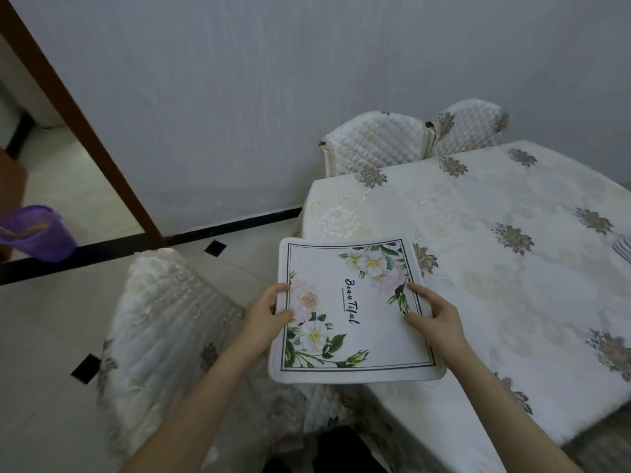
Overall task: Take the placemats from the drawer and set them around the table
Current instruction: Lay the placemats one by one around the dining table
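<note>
Far L at 9 o'clock: purple cup (41, 233), well apart from the work, ignore. Nearer L, covered chair (164, 322) pushed toward table corner; you're standing betw. it and the table. L hand (269, 310): thumb on top of the placemat's L edge, fingers curled under, so a pinch grip at about mid-edge. Placemat (348, 308) itself: white, floral print w/ thin dark border, rounded corners. Judging by the slight curl at far corners and the thick soft rim, it's prob. light, padded, semi-flexible, i.e. will sag if held one-handed by a corner, won't break, surface looks matte so not very slippery. Best hold = opposite edges at midpoints, as you have it now; keeps it flat for laying down. It hangs over the near L corner of the table (495, 261), R part above the cloth, L part over the gap; can't tell if underside touches the cloth yet. R hand (433, 315) at 3 o'clock of the mat: thumb and fingertips on top near R border, rest looks tucked under edge, gripping too. Whether more mats are stacked beneath, can't tell. Farther R, the table's patterned cloth; two quilted chair backs (413, 138) at 12 o'clock behind table.
</note>
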